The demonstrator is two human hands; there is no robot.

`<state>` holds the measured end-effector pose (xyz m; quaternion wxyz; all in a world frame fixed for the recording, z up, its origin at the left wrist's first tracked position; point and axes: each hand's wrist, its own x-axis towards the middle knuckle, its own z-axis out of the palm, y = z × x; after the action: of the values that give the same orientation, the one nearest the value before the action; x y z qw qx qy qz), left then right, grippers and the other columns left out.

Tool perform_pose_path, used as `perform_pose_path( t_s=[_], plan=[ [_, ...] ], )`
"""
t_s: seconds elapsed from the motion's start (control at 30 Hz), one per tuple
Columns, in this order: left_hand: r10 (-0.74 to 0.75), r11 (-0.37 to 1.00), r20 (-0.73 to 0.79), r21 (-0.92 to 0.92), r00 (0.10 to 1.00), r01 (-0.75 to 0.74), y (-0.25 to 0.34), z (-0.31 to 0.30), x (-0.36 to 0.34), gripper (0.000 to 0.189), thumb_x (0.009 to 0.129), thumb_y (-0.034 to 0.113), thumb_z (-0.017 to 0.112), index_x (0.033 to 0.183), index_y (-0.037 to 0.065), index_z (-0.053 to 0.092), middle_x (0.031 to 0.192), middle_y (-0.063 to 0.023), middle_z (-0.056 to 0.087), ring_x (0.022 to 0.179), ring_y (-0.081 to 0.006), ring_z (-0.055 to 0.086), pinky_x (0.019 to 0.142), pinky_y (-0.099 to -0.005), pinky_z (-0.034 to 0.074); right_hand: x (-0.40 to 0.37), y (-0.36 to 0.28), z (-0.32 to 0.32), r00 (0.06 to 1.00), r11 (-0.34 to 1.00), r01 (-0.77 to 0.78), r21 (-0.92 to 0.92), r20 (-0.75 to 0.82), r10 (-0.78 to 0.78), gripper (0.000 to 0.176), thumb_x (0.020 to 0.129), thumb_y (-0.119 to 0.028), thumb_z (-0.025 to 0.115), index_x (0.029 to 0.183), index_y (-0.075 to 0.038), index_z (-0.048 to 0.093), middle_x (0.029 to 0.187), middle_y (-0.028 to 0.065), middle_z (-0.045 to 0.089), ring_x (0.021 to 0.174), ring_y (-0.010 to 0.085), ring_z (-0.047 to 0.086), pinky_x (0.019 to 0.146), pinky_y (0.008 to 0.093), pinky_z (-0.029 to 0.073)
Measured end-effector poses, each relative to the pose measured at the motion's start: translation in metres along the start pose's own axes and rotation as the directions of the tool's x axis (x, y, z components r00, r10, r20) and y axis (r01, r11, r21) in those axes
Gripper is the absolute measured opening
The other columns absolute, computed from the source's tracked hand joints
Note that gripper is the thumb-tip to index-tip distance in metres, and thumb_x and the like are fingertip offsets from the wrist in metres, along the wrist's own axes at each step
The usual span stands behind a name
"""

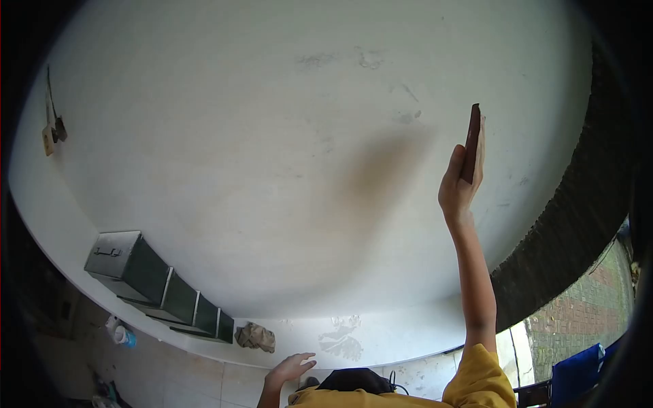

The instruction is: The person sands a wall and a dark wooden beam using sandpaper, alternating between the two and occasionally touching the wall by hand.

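Note:
Raised high on the right, my right hand (pixel 461 187) grips a thin, reddish-brown piece of sandpaper (pixel 471 146), seen nearly edge-on. The thumb lies on its near side and the fingers are behind it. The sandpaper is close to the white wall (pixel 258 136), which carries grey scuffs and scratches. Low in the view, my left hand (pixel 291 368) is held out with its fingers extended and nothing in it. It is near the ledge (pixel 299 340) at the foot of the wall.
Dark green metal boxes (pixel 153 279) line the ledge at left, beside a crumpled brown cloth (pixel 255 337). A socket with a plug (pixel 49 139) is on the left wall. A dark rough edge (pixel 544 251) bounds the wall at right, with brick paving (pixel 578 319) outside.

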<state>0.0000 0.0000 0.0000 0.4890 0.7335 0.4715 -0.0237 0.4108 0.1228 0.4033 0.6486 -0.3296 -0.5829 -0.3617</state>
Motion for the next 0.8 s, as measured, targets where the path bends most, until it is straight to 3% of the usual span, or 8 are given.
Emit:
perform_pose_path(
  t_s=[0.07,0.1,0.17,0.27,0.47,0.57,0.67,0.8],
  plan=[
    [0.032,0.999,-0.028,0.004,0.999,-0.032,-0.001,-0.018,0.004,0.054,0.096,0.046,0.052,0.137,0.011,0.052,0.135,-0.0214,0.054,0.126,-0.0366,0.051,0.105,-0.0404,0.040,-0.006,0.012,0.003,0.998,0.982,0.058,-0.182,-0.001,-0.059,0.045,0.100,-0.011,0.047,0.144,-0.006,0.042,0.150,0.0163,0.039,0.143,0.0351,0.030,0.114,0.0489,0.029],
    [0.035,0.998,-0.001,-0.046,0.999,-0.035,-0.024,-0.011,-0.014,0.054,0.096,0.046,0.052,0.137,0.011,0.052,0.135,-0.0211,0.054,0.125,-0.0367,0.051,0.105,-0.0404,0.040,-0.011,-0.017,0.024,0.994,0.969,0.091,-0.229,0.084,-0.073,0.045,0.100,-0.011,0.047,0.144,-0.006,0.042,0.150,0.0160,0.039,0.142,0.0354,0.030,0.114,0.0490,0.030],
    [0.018,1.000,-0.010,-0.015,1.000,-0.018,-0.045,-0.038,-0.021,0.054,0.096,0.046,0.052,0.137,0.010,0.052,0.134,-0.0205,0.055,0.125,-0.0368,0.051,0.105,-0.0404,0.040,-0.018,-0.022,0.044,0.992,0.935,0.101,-0.339,0.109,-0.067,0.045,0.099,-0.010,0.047,0.144,-0.007,0.043,0.150,0.0152,0.039,0.142,0.0361,0.030,0.114,0.0492,0.030],
    [-0.025,0.998,0.007,0.049,1.000,0.025,-0.077,-0.065,-0.029,0.055,0.096,0.045,0.052,0.137,0.009,0.051,0.134,-0.0207,0.055,0.124,-0.0367,0.052,0.104,-0.0403,0.041,-0.023,-0.028,0.065,0.987,0.923,0.114,-0.366,0.143,-0.065,0.046,0.099,-0.011,0.048,0.144,-0.009,0.043,0.152,0.0149,0.037,0.142,0.0375,0.030,0.114,0.0501,0.029],
    [-0.029,0.998,-0.050,-0.064,0.998,0.026,-0.127,-0.075,-0.036,0.055,0.094,0.044,0.056,0.139,0.012,0.050,0.135,-0.0218,0.054,0.123,-0.0361,0.054,0.102,-0.0393,0.043,-0.020,-0.034,0.086,0.980,0.889,0.120,-0.443,0.194,-0.036,0.052,0.098,-0.016,0.050,0.148,-0.009,0.037,0.155,0.0154,0.031,0.144,0.0366,0.026,0.116,0.0517,0.022],
    [-0.125,0.983,-0.048,-0.139,0.991,0.118,-0.131,-0.076,-0.041,0.054,0.094,0.043,0.057,0.140,0.014,0.050,0.134,-0.0219,0.055,0.123,-0.0364,0.055,0.101,-0.0396,0.043,-0.023,-0.027,0.096,0.982,0.845,0.128,-0.520,0.185,-0.035,0.055,0.097,-0.017,0.051,0.149,-0.009,0.035,0.156,0.0155,0.028,0.145,0.0355,0.022,0.117,0.0515,0.017],
    [-0.116,0.985,-0.059,-0.132,0.991,0.108,-0.132,-0.074,-0.041,0.052,0.096,0.036,0.058,0.136,0.004,0.051,0.131,-0.0177,0.059,0.114,-0.0294,0.061,0.097,-0.0360,0.046,-0.023,-0.026,0.097,0.986,0.858,0.104,-0.503,0.168,-0.021,0.056,0.096,-0.018,0.052,0.149,-0.007,0.035,0.156,0.0158,0.027,0.146,0.0356,0.022,0.117,0.0508,0.016],
    [-0.077,0.987,-0.002,-0.144,0.997,0.075,-0.139,-0.077,-0.032,0.053,0.095,0.041,0.057,0.140,0.013,0.050,0.133,-0.0211,0.056,0.118,-0.0363,0.058,0.099,-0.0399,0.046,-0.018,-0.029,0.094,0.984,0.860,0.104,-0.499,0.176,-0.018,0.056,0.096,-0.018,0.053,0.148,-0.007,0.036,0.155,0.0161,0.029,0.145,0.0355,0.023,0.117,0.0493,0.017]
  ],
)
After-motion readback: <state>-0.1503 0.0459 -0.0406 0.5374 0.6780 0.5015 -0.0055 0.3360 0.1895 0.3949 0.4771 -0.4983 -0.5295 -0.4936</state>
